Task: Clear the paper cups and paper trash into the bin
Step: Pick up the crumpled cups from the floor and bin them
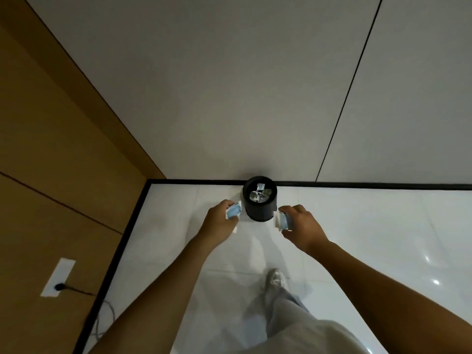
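A round black bin [260, 212] stands on the white floor against the wall, with crumpled paper and cups visible inside it. My left hand [217, 222] grips a blue-and-white paper cup [233, 210] just left of the bin. My right hand [302, 227] holds another blue-and-white paper cup [282, 220] just right of the bin. Both hands are stretched out in front of me, near the bin's side and slightly nearer to me than its opening.
A wooden wall panel [63, 162] runs along the left, with a white socket plate [58, 277] and a plugged cable. A grey wall [229, 85] rises behind the bin. My leg and white shoe [275, 279] step forward on the glossy tiles.
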Tool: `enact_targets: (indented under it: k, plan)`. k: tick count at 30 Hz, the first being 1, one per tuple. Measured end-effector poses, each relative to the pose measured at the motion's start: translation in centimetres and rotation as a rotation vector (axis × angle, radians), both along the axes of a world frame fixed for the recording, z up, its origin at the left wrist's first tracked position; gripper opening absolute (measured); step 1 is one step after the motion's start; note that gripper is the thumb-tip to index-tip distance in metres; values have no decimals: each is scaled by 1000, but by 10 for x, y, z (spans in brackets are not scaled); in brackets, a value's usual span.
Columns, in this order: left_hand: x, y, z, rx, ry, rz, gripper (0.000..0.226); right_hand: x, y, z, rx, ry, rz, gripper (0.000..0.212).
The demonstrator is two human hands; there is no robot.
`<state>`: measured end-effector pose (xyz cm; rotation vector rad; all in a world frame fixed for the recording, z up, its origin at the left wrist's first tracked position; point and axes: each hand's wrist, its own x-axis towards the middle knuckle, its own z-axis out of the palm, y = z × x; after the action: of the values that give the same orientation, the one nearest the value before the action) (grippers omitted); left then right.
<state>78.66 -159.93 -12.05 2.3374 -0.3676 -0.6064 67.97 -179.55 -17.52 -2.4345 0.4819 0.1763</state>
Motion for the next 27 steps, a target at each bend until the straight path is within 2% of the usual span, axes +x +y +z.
enact_targets:
  k: [6,12,21,27]
  plan:
    - [135,-67,-13,34,17,-35,34,116,-51,-14,30,39,-61,60]
    - [232,-102,-46,77,80,-129,33,190,-73,-41,82,120,-206,60]
    - [389,-134,-94,168,139,-437,38,304,-42,-84,158,209,-550,63]
    - [444,-161,-133,205,176,-566,36,355,-25,-116,215,269,-701,67]
